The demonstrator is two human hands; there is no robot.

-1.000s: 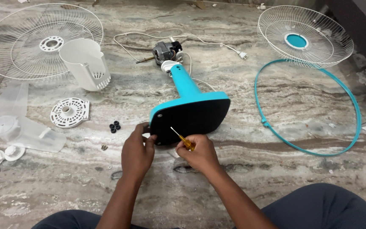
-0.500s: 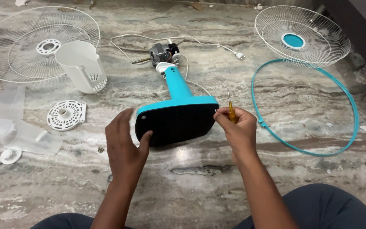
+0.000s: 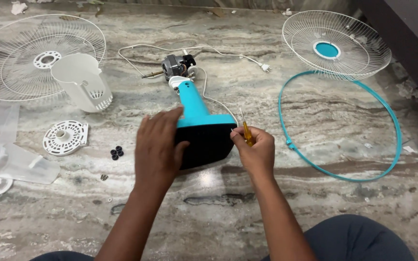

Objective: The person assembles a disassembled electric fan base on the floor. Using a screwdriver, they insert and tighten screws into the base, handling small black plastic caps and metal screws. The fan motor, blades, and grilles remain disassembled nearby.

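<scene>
Head view: we are looking down at the turquoise fan stand [image 3: 197,104], which is lying on its side at the centre of the frame with its black underside [image 3: 209,145] facing us and its neck pointing up toward the bare motor [image 3: 175,64]. Our left hand [image 3: 156,147] is spreading flat over the left edge of the base, fingers draped across the rim, gripping nothing else. Our right hand [image 3: 253,150] is closing around a yellow-handled screwdriver [image 3: 245,129], shaft pointing up, while its fingertips are touching the base's right edge. The stand is looking like stiff moulded plastic, probably bottom-heavy and smooth, so the broad rim or the narrow neck seems the firmest place to take hold. Around it are lying a white motor housing [image 3: 81,82] at upper left, two wire grilles [image 3: 337,43], a turquoise ring [image 3: 395,125], and small black feet [image 3: 117,152].
</scene>
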